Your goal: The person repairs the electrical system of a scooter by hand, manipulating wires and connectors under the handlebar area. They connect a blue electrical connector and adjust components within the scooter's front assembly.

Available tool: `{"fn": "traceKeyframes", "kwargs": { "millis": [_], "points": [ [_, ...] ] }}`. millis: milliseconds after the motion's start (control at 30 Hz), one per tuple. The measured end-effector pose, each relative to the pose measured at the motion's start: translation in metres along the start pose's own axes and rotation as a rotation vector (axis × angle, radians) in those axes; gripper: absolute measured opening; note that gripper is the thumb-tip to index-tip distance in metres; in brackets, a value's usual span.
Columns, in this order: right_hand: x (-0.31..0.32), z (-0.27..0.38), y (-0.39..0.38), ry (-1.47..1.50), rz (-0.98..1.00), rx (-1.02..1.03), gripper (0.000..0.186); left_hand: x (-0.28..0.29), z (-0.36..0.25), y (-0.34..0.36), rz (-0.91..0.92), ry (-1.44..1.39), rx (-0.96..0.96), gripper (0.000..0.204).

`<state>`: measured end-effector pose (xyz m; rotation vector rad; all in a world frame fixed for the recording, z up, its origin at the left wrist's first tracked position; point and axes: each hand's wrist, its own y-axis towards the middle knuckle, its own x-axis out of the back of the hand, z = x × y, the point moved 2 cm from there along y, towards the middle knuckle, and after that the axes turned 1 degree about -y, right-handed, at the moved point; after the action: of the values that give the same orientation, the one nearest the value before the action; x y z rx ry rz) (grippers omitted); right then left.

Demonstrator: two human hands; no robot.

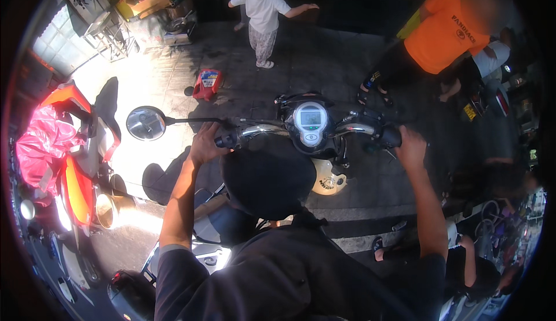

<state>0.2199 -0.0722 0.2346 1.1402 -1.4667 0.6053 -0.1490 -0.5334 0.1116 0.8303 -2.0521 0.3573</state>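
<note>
My left hand (205, 142) is closed round the left end of a motorcycle's handlebar (258, 130), just beside the black switch block (227, 141). The fingers of my right hand (412, 149) wrap the right black grip (391, 137). Between them sits a round silver gauge (311, 123) with a small lit screen. A round mirror (146, 123) sticks out to the left on a thin black stem. Below the bar, a dark rounded shape (269, 176) covers much of the machine; I cannot make out what it is. A pale panel (329, 177) with a dark emblem shows beside it.
Ahead on the paving stands a red jug (207, 84). A child in white (263, 9) is beyond it; a person in an orange shirt (443, 34) stands ahead right. A red scooter (78, 188) with a pink cover and a bucket (107, 211) are at left.
</note>
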Motion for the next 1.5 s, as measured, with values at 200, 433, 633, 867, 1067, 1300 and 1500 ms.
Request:
{"fn": "traceKeyframes", "kwargs": {
  "millis": [200,433,633,867,1067,1300,1500],
  "points": [
    [-0.004,0.0,0.001,-0.03,0.006,-0.023,0.058,-0.002,0.006,0.001,0.029,0.046,0.023,0.082],
    [-0.005,-0.001,-0.004,0.005,-0.051,0.003,0.054,0.002,-0.002,-0.003,0.019,-0.026,0.022,0.086],
    [-0.003,0.001,-0.006,0.001,-0.057,-0.002,0.053,-0.008,0.013,-0.001,-0.018,0.055,-0.02,0.093],
    [-0.012,-0.008,0.006,0.014,-0.035,0.047,0.062,-0.013,0.024,-0.034,-0.203,0.035,0.023,0.09],
    [0.03,0.004,-0.017,0.14,-0.037,0.128,0.073,0.02,-0.008,-0.264,-0.489,-0.633,0.494,0.054],
    [0.017,0.253,-0.056,1.368,0.399,0.444,0.017,-0.099,-0.089,-0.572,-1.598,-0.977,1.068,0.012],
    [-0.084,0.556,-0.19,0.887,0.629,1.006,0.043,-0.202,-0.22,-0.576,-1.292,-1.022,1.233,0.016]
  ]
}}
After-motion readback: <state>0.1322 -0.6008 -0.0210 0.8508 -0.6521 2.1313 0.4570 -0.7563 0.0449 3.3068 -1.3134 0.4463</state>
